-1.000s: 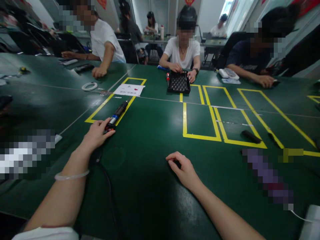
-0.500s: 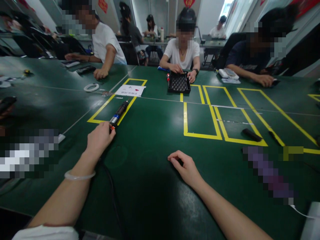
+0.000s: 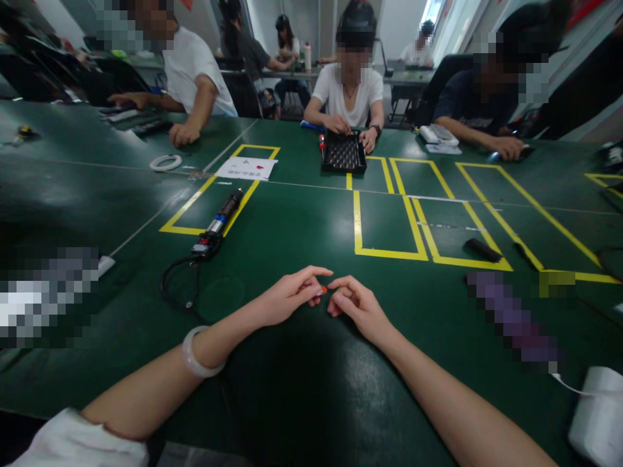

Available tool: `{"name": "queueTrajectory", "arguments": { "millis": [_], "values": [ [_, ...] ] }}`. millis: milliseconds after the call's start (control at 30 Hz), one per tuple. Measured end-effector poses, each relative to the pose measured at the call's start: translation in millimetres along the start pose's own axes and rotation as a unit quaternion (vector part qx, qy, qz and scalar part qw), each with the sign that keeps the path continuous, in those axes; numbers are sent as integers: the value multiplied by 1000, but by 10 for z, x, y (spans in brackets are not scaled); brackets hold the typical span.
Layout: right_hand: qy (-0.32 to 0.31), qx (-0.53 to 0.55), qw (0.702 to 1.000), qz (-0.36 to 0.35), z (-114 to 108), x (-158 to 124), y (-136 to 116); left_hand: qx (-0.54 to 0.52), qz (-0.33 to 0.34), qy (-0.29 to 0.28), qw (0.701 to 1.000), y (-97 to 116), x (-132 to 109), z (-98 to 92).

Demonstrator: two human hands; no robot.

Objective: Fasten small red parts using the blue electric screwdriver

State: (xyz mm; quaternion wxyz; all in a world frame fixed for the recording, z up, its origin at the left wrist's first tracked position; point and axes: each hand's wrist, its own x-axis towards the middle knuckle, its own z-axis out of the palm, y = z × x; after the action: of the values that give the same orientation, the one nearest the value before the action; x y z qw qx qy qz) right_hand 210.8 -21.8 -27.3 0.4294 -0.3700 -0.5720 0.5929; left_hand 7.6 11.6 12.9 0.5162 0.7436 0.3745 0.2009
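Left hand [image 3: 285, 299] off screwdriver [image 3: 218, 222] — pinching red part [image 3: 324, 290] with right hand [image 3: 357, 310].

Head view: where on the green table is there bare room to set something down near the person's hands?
Bare: the taped rectangle between the black tray and the right hand, and the table between both forearms. Crowded: the screwdriver and its cable left of the left hand, which pinches an orange piece; a black bar farther right.

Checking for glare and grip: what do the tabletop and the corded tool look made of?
Tabletop: dark green mat, probably rubber or vinyl, semi-gloss, showing soft light reflections. Corded tool: seemingly black plastic body with a shiny metal-looking band.
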Motion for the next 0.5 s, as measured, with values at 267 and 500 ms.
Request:
{"name": "queueTrajectory", "arguments": {
  "millis": [267, 500],
  "values": [
    [16, 9, 1000, -3, -16, 23, 47, -95, -14, 21, 995, -81, 120, 118],
    [51, -110, 991, -64, -10, 6, 68, 0, -10, 44, 999, -45, 27, 129]
  ]
}}
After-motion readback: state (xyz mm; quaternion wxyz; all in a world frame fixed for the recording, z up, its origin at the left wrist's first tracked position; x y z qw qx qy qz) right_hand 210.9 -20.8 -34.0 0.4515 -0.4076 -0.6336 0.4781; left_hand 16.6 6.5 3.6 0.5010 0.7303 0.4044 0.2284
